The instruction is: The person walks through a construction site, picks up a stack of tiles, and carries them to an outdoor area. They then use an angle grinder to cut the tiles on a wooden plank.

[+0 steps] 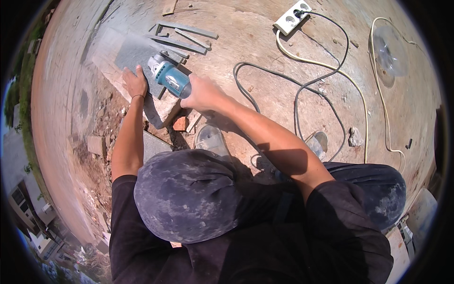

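My right hand [204, 94] is wrapped round the rear body of a teal angle grinder [171, 79]. The grinder's metal head lies over a grey tile [130, 54], and pale dust streams away from it toward the far left. My left hand [135, 84] rests on the near left side of the tile, thumb and fingers apart. Under the tile is a pale, rough block [164, 113]. The grinder's disc is hidden by its head and the dust. Several narrow grey strips [191, 31] lie just beyond the grinder.
A white power strip [289, 22] sits at the far right, with a black cord [347, 35] plugged in and looping over the ground. A pale cable [365, 106] curves near my right leg. Broken brick [180, 124] and rubble [97, 144] lie near the block.
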### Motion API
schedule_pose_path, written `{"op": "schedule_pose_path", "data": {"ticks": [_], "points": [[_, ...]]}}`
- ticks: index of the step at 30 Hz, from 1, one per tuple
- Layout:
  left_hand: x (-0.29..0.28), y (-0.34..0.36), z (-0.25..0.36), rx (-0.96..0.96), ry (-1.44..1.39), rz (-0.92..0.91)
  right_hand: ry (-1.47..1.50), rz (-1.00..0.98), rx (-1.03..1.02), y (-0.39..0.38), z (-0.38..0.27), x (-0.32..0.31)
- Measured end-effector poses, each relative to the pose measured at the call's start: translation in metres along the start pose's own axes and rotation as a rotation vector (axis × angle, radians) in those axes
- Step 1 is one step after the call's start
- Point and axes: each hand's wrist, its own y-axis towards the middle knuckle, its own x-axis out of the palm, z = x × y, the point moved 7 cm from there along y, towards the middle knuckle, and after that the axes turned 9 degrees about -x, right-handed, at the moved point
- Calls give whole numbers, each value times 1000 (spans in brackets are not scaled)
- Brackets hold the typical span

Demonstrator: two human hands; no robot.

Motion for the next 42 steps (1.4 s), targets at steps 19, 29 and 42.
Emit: {"op": "schedule_pose_path", "data": {"ticks": [19,29,42], "points": [[-4,-7,1,-2,-25,16,-20,-3,-4,28,-11,4],[-6,-10,5,-8,-40,12,-20,3,-15,43,-17,7],[-7,-11,4,6,-11,45,-18,-17,-3,62,-27,8]]}}
